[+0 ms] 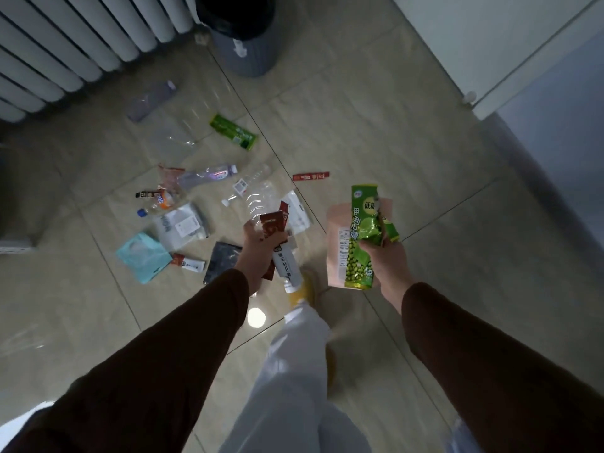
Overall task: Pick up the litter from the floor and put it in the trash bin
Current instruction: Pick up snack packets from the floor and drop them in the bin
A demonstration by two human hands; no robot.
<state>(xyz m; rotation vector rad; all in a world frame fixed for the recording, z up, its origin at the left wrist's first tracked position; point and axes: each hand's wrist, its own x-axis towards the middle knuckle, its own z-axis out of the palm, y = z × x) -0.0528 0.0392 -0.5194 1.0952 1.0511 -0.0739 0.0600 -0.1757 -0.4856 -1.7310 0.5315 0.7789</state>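
Note:
My left hand grips a bunch of red-brown sachets and a white tube-shaped packet. In my right hand I hold a green pea-print wrapper together with a pale pink pouch behind it. A grey trash bin lined with a black bag stands at the top centre, well away from both hands. More litter is scattered on the tiled floor between: a green wrapper, a red stick sachet, clear plastic bottles, a teal bag and a dark pouch.
A white radiator runs along the upper left wall beside the bin. White cabinet or door panels line the upper right. My white-trousered leg and yellow slipper sit between my hands. A clear plastic sheet lies near the radiator.

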